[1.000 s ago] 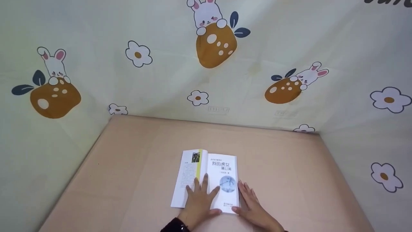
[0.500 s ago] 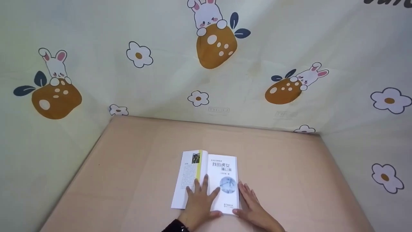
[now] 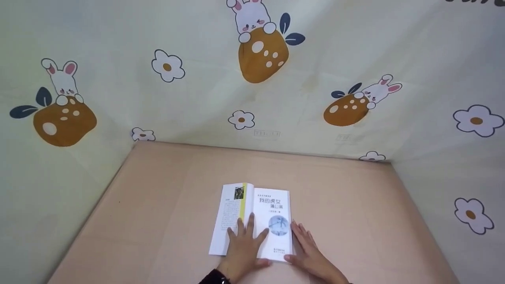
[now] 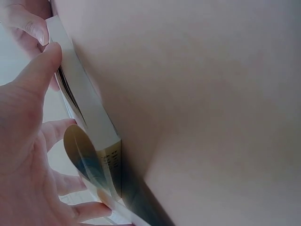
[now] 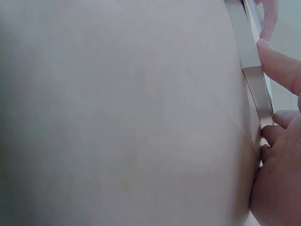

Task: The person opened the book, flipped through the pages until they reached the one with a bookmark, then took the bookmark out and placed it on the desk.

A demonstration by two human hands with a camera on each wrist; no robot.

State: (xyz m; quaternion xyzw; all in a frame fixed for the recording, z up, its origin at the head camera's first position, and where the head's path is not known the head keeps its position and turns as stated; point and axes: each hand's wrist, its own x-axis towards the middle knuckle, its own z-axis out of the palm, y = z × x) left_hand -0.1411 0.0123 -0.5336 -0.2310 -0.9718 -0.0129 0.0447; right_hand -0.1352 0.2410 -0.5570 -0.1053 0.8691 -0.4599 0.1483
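Observation:
An open paperback book (image 3: 275, 246) lies on the table, its title page facing up on the right. The cover flap (image 3: 230, 213), with a small photo and a yellow strip, is folded out to the left. My left hand (image 3: 244, 246) rests across the fold with fingers spread, its thumb along the bottom edge. Along the book's right side lie the straight fingers of my right hand (image 3: 313, 256), the thumb at the lower right corner. In the left wrist view, the cover (image 4: 77, 146) bows up near the spine. The page block (image 5: 247, 42) shows edge-on in the right wrist view.
A pinkish-beige cloth (image 3: 335, 189) covers the table. Pale curtain-like walls (image 3: 197, 98) printed with rabbits, fruit and flowers rise at the back and both sides. A dark sleeve cuff (image 3: 215, 277) shows at the left wrist.

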